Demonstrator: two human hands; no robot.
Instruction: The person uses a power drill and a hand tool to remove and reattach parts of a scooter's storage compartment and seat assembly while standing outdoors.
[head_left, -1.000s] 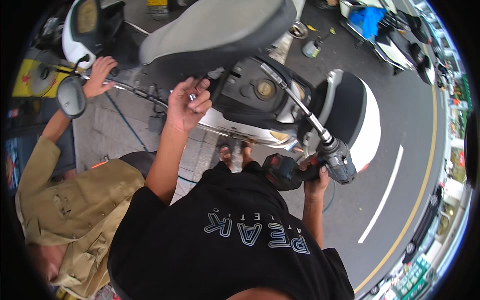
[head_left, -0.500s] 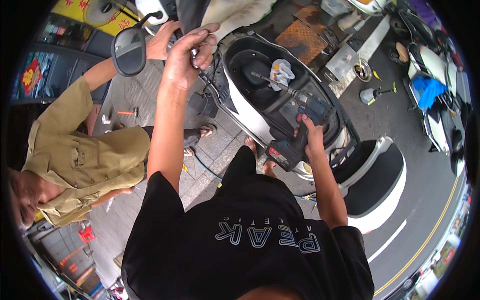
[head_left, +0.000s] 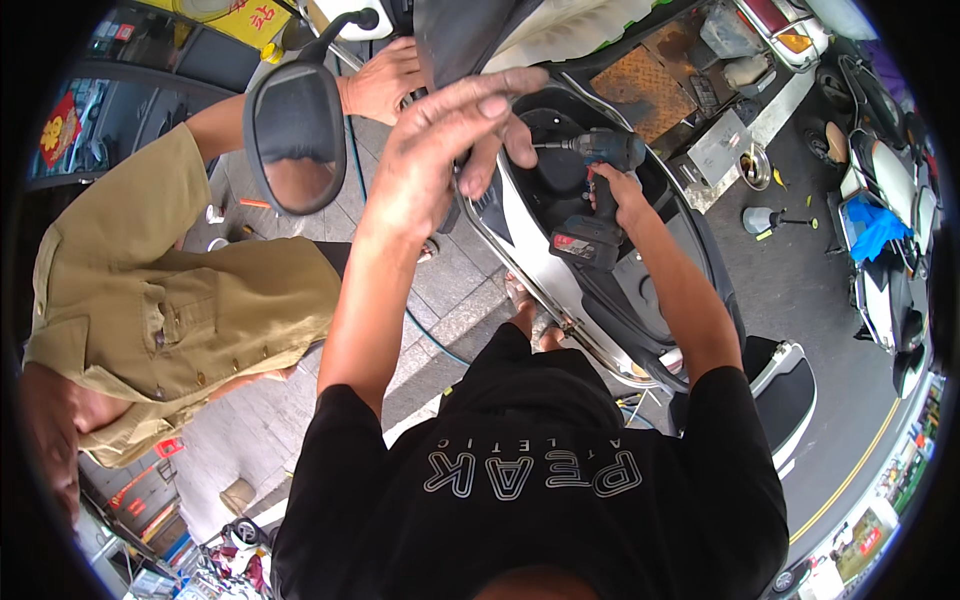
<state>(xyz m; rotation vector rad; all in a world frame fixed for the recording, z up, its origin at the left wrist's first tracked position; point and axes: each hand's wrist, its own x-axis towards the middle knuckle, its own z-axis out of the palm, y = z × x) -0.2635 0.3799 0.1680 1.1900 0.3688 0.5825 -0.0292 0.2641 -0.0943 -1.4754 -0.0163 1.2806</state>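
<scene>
Right hand (head_left: 612, 195) wrapped tight around dark cordless drill (head_left: 598, 190) over white scooter's open black storage well (head_left: 560, 180); left hand (head_left: 450, 150) gripping raised dark seat's edge (head_left: 455, 40).

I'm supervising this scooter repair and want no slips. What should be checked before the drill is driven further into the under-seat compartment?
1. Right hand grips the cordless drill firmly: ok.
2. Drill bit seated on a fastener: cannot tell, the tip is too small to make out.
3. Left hand holds the raised seat up, clear of the bit: ok.
4. The other person's hand stays away from the compartment: ok, it rests near the mirror.
5. Battery pack latched: cannot tell.
</scene>
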